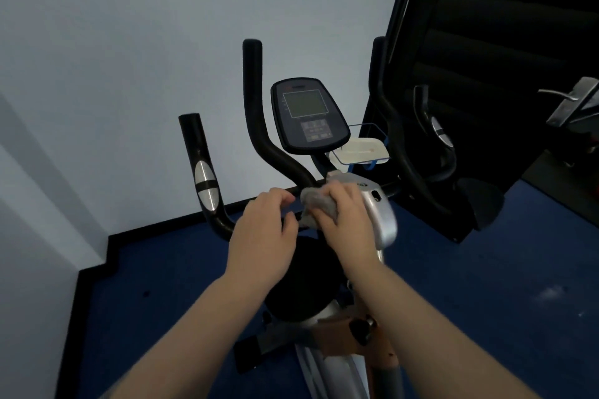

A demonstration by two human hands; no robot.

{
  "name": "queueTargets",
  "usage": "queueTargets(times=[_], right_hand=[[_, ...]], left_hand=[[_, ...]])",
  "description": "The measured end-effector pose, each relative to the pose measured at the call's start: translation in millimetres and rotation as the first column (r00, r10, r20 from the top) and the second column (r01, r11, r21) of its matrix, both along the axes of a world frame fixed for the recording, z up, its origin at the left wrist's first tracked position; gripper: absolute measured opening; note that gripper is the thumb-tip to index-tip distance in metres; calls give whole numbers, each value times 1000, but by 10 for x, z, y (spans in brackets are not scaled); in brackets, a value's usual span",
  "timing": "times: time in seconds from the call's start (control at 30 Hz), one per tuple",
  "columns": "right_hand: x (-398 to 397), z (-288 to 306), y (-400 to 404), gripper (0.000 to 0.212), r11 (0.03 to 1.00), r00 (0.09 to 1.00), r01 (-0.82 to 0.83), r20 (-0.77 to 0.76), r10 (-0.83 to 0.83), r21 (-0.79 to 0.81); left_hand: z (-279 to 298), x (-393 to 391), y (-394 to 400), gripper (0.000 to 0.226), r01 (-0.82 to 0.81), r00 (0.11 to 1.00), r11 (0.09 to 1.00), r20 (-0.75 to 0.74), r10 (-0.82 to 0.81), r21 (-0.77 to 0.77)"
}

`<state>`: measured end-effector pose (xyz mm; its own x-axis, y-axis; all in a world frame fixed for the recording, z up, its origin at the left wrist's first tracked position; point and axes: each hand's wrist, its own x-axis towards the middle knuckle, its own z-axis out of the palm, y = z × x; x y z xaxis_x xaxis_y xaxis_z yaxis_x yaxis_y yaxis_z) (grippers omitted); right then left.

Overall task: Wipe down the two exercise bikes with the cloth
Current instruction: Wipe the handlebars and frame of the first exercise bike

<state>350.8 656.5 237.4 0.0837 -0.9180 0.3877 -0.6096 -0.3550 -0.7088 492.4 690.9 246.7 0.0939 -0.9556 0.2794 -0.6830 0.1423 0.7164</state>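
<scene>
An exercise bike stands in front of me, with black handlebars [259, 126], a dark console screen [308, 115] and a silver stem cover [381, 210]. My right hand [346, 217] is closed around a grey cloth [316, 206], which it presses against the handlebar junction just below the console. My left hand [264, 227] grips the horizontal black bar right beside it, fingers curled over the top. The bike's lower frame [334, 334] shows silver and orange between my forearms. Only this one bike is in view.
A clear holder with a white pad [361, 149] hangs at the console's right. A dark door with a metal handle [570, 100] is at the right. A pale wall stands close behind, with blue floor [486, 285] and black skirting around the bike.
</scene>
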Motion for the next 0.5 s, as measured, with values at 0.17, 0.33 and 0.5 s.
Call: queueTargets(times=[0.17,0.33,0.5], right_hand=[[-367,-321,514,25,976,949,-216,242,202,32],[-530,24,63,15,994,993,-103,-58,100,-35],[-145,-81,-176,19,970,927,212,-290,-238,-119]], left_hand=[[-17,-25,196,25,-53,995,998,79,57,-46],[-1,-67,218,23,-94,984,993,144,104,-76],[-30,-49,216,22,-112,989,993,93,115,-39]])
